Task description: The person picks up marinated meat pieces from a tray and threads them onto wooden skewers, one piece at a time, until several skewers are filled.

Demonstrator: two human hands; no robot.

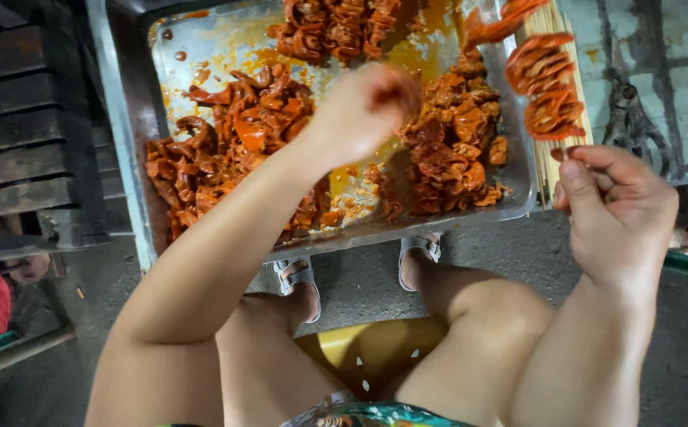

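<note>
A metal tray (126, 119) holds heaps of red-orange marinated meat pieces (233, 142) in oily sauce. My left hand (363, 107) hovers over the middle of the tray, blurred, fingers bunched as if pinching a piece; what it holds is unclear. My right hand (616, 205) is at the tray's right edge, gripping the lower end of a thin bamboo skewer (553, 95) threaded with several folded meat pieces. The loaded skewer points away from me.
A bundle of bare bamboo skewers (577, 126) lies along the tray's right rim. My knees and sandalled feet (296, 277) are below the tray, over a yellow stool (367, 348). Dark slatted wood (20, 119) is at left; grey concrete floor below.
</note>
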